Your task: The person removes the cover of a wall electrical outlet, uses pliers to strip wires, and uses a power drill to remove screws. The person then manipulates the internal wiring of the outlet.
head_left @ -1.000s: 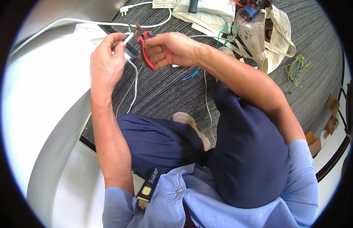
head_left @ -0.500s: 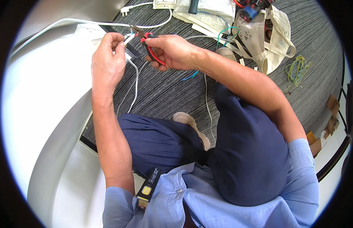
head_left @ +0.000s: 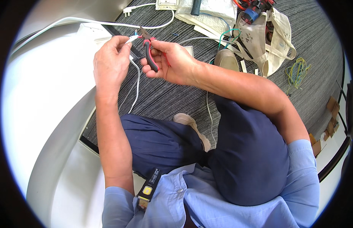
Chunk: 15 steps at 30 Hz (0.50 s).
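My left hand (head_left: pixel 112 62) pinches a white electrical cable (head_left: pixel 133 38) near its stripped end. Short red and blue cores stick out of the sheath there. My right hand (head_left: pixel 172 60) is closed around red-and-black pliers (head_left: pixel 149 57), their handles spread apart. The pliers' jaws point up and away, right beside the bared cores; I cannot tell whether they touch the red one. Below my left fingers a white cable (head_left: pixel 138 81) hangs down toward my knee.
A white panel (head_left: pixel 39 87) fills the left side. On the grey carpet lie a socket box (head_left: pixel 166 4), a plug (head_left: pixel 127 12), a plastic-wrapped package (head_left: pixel 210 17), a canvas tote bag (head_left: pixel 277 41) and a coil of yellow-green wire (head_left: pixel 297 72). My shoe (head_left: pixel 226 60) stands near the bag.
Both hands have shifted slightly right and nearer. The pliers have turned more upright, and their handles have spread wider in my right hand. My left hand keeps its pinch on the cable.
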Tool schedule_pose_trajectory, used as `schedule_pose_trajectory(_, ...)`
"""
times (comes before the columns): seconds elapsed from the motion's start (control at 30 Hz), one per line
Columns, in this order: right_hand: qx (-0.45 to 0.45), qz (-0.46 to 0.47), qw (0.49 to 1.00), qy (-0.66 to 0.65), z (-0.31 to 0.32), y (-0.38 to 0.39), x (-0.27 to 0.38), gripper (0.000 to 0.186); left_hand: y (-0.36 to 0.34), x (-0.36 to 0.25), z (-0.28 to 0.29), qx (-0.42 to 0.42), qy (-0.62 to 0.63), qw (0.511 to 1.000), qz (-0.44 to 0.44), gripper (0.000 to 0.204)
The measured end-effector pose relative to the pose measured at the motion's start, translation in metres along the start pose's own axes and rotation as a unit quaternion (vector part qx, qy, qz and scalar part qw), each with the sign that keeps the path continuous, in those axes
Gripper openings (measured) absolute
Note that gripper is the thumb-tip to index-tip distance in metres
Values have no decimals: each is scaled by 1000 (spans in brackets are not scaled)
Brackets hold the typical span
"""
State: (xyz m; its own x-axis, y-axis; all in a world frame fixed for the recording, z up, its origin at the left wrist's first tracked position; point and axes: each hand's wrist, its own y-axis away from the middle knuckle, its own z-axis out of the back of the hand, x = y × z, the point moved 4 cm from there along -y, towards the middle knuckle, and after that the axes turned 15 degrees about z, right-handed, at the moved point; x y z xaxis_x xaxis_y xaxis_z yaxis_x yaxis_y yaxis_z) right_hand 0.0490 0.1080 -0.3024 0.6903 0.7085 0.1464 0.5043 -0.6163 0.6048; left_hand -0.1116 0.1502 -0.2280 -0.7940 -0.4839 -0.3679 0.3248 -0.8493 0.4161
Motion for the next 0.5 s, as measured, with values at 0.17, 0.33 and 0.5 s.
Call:
schedule_pose_trajectory(0.17, -2, -54, 998, 32, 7, 9, -3, 40, 0, 1, -1, -34, 24, 999, 22, 27)
schedule_pose_trajectory(0.33, -26, -28, 974, 223, 19, 0, -4, 43, -1, 1, -5, -40, 4, 999, 19, 27)
schedule_pose_trajectory(0.5, -5, -31, 986, 165, 27, -9, -2, 44, -5, 5, -4, -15, 52, 998, 20, 28)
